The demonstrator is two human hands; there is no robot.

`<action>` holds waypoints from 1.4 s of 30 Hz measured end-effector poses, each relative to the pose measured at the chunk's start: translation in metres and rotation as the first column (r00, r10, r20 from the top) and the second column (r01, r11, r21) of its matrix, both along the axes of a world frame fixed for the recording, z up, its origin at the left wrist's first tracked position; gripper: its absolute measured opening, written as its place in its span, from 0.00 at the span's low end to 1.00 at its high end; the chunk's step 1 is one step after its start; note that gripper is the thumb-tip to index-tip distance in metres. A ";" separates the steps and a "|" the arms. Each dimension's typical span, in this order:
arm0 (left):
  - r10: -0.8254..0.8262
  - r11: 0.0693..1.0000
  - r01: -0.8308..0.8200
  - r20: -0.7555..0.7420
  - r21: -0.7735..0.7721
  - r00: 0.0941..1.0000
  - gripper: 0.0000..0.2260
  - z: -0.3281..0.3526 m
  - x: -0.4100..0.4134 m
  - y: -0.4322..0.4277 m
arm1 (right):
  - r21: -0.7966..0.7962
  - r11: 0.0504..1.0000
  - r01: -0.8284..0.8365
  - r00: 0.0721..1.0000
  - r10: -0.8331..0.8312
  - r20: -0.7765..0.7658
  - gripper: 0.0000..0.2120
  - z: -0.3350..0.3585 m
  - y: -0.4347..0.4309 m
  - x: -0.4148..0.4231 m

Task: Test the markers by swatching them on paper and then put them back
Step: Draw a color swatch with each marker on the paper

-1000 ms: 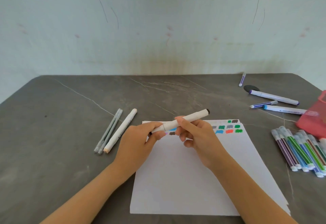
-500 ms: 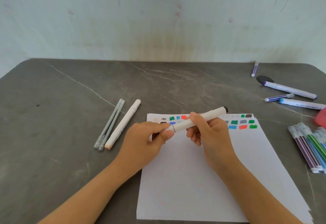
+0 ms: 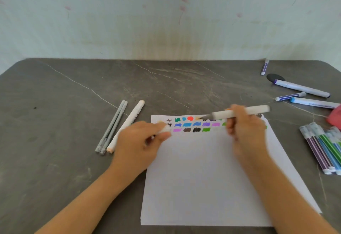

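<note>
We count one sheet of paper at centre. The right hand grips one uncapped white marker, tip at the top swatches. The left hand pinches a white cap. Centre-left lie two grey pens and one peach-tipped marker. At the right edge, the pink container hides its contents.

marker uncapped | cap now in left hand | tip lowered toward paper
</note>
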State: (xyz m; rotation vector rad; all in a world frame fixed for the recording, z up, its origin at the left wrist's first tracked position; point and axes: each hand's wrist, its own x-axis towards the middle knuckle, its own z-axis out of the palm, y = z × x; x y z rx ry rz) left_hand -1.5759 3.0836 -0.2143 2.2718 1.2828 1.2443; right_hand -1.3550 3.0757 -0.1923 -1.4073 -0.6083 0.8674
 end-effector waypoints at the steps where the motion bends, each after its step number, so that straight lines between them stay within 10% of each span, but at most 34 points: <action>1: 0.050 0.999 -0.050 0.034 -0.017 0.998 0.10 0.001 -0.007 0.001 | -0.002 0.998 0.064 0.997 -0.064 -0.030 0.13 0.001 0.000 0.012; 23: 0.166 0.983 -0.166 -0.005 -0.074 0.986 0.14 -0.008 -0.039 0.019 | -0.058 0.906 -0.419 0.907 0.421 0.030 0.07 0.002 0.006 -0.070; 42: 0.197 0.966 -0.200 -0.039 -0.161 0.980 0.14 -0.015 -0.044 0.025 | 0.023 0.891 -0.453 0.863 0.432 0.264 0.05 -0.015 0.002 -0.058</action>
